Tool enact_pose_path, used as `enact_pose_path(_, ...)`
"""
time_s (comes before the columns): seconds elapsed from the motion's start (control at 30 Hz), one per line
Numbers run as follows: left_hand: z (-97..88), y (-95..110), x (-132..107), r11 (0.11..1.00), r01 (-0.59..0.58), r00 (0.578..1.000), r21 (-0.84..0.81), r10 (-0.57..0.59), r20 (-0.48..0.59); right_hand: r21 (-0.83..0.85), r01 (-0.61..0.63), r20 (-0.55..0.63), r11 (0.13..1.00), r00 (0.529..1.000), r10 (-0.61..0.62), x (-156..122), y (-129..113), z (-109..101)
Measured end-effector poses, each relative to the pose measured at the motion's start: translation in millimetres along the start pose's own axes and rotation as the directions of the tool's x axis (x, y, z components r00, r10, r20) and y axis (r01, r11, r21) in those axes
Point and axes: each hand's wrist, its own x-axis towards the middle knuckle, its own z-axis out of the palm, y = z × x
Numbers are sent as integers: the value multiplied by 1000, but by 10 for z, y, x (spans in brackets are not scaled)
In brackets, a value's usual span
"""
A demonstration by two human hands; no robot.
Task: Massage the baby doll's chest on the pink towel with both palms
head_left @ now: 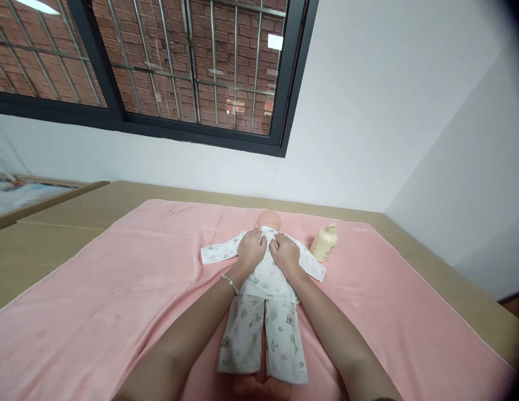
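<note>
We are bending both hands over the doll's upper chest, and for this work at the neckline we should be keeping the pressure light and even on both sides. The left hand [253, 250] and the right hand [285, 253] are curling their fingers inward near the collar, almost meeting at the middle; we are not managing to tell whether they are pinching the cloth or only resting on it. We should be moving the two together, so that the shirt [271, 280] is staying centred, and we should be smoothing outward toward the shoulders rather than pressing down on the neck.

The doll [267, 288] is lying stretched out on the pink blanket [117, 289], which is covering most of the tabletop [75, 220]. Its bald, rounded head [269, 219] is pointing toward the wall, and no face is showing. It is wearing white clothes with small, mostly greenish prints: the long sleeves are spreading out to either side, and the shirt's hem is overlapping the wide-legged trousers [284, 334]. A cream bottle [325, 243] is lying tilted beside the sleeve on our right.
</note>
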Motion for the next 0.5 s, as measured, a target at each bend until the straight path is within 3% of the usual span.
enact_pose_path(0.1, 16, -26, 33, 1000, 2, 999, 29, -3, 37, 13, 17, 44, 1000, 999, -18, 45, 27, 7)
enact_pose_path(0.27, -2, -73, 94, 990, -134, 984, 33, 128, 127, 59, 126, 108, 990, 985, -132, 129, 101, 34)
enact_pose_path(0.37, -10, -55, 60, 990, -142, 988, -1, 142, 60, 91, 118, 49, 989, 991, -123, 96, 92, 37)
enact_pose_path(0.5, 8, -23, -8, 998, -66, 997, -7, 65, -36, 106, 9, -28, 994, 1000, -7, 15, 35, 16)
